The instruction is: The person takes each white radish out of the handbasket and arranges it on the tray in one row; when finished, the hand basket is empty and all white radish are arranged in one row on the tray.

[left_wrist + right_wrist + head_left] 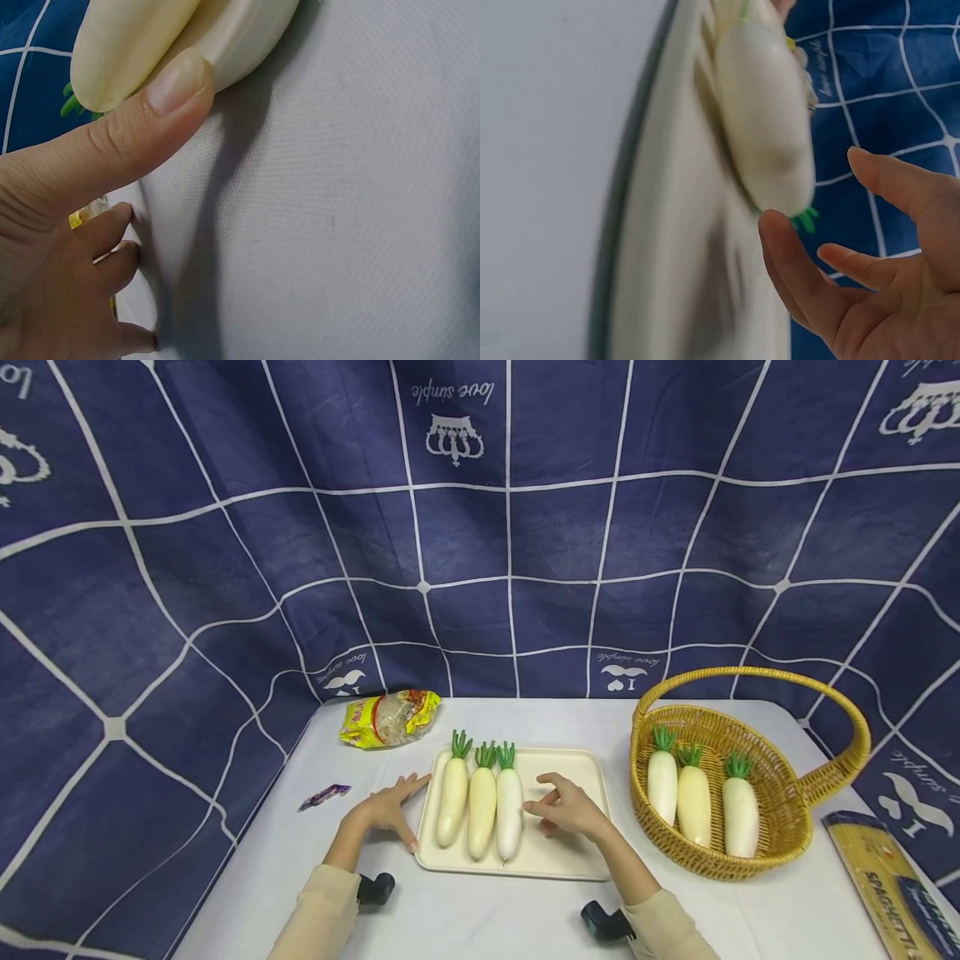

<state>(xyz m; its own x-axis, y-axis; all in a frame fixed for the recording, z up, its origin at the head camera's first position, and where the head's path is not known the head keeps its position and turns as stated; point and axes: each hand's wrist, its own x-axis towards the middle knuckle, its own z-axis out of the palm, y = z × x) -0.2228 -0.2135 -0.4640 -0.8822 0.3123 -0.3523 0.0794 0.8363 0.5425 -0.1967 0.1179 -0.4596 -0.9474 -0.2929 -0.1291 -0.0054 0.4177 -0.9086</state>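
We saw a cream tray [570, 860] near the middle of the counter [480, 918], with three white radishes [481, 800] lying side by side on its left half, green tops toward twelve o'clock. The left hand [390, 812] lay at the tray's nine o'clock edge, fingers spread and fairly straight, flat on the counter; in the left wrist view the thumb [135, 131] pressed against the tray's rim, gripping nothing. The right hand [567, 807] hovered over the tray at three o'clock of the radishes, its fingers loosely parted and just beside the nearest radish; whether they touched it we could not tell. The right wrist view showed that hand [870, 277] wide and empty beside a blurred radish.

At three o'clock of the tray stood a wicker basket [795, 827] holding three more radishes [693, 793]. A yellow packet [390, 718] lay at eleven o'clock, a small purple wrapper [324, 796] at nine o'clock, and a spaghetti pack [888, 885] at four o'clock.
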